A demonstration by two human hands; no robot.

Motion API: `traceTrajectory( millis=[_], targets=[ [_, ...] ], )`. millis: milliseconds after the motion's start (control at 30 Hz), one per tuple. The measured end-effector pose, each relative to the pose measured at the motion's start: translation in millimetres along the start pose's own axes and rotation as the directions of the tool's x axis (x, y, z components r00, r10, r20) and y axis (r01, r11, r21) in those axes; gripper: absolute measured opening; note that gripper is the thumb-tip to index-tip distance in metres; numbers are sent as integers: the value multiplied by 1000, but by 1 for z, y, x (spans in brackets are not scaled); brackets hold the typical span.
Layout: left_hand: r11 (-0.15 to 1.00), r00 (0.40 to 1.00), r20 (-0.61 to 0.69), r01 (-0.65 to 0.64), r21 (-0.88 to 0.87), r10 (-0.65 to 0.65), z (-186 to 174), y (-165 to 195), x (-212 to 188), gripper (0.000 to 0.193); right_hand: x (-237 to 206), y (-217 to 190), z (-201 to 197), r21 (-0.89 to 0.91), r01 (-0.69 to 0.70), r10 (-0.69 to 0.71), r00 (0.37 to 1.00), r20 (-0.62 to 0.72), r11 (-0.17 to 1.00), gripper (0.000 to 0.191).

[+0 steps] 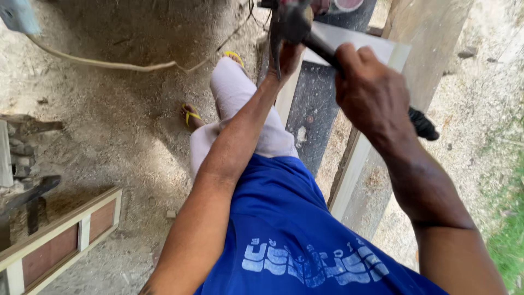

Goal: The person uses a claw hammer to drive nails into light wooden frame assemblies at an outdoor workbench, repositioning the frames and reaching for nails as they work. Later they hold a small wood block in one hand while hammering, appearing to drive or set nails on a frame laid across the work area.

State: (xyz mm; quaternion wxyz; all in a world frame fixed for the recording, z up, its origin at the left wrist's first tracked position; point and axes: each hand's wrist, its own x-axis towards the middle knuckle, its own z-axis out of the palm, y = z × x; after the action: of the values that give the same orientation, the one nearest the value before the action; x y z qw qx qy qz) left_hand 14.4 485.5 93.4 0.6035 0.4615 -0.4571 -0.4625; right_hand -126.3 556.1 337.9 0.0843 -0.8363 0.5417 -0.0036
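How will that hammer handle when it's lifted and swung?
The hammer looks head-heavy: a dark metal claw head on a slim handle. Probably rigid, not floppy. The right hand grips mid-handle, so the black end grip likely resists slipping.

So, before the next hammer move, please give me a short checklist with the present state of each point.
1. Right hand closed around the hammer handle: ok.
2. Left hand away from the hammer head: not ok, it sits right beneath it.
3. Nail or strike spot visible: cannot tell, hidden by the head.
4. Panel steady: cannot tell.
5. Feet in open sandals below the work: not ok.
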Motion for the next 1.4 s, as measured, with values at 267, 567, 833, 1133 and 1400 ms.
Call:
traceTrajectory(
  millis=[267, 567, 833, 1133, 1400],
  targets=[
    [985, 976, 170, -150, 86, 134, -11, -3, 1, 28, 0, -1, 12, -35, 8, -13, 991, -134, 999, 10],
    [988, 961, 255, -72, -134, 105, -20, 11, 1, 25, -16, 5, -1, 92, 38, -18, 978, -207, 995, 22],
    [958, 953, 200, -256, 129, 227, -24, -3, -1, 22, -2, -3, 28, 62, -24, 27, 999, -43, 998, 20],
    [975, 929, -348, 54, -215, -128, -43, 5, -5, 17, -13, 5, 25, 282, -19, 61, 988, -140, 959, 22],
    [998, 990, -138, 34, -58, -42, -57, 11, 1, 21, -10, 8, 18, 388, -92, 148, 982, -117, 917, 22]
  ],
)
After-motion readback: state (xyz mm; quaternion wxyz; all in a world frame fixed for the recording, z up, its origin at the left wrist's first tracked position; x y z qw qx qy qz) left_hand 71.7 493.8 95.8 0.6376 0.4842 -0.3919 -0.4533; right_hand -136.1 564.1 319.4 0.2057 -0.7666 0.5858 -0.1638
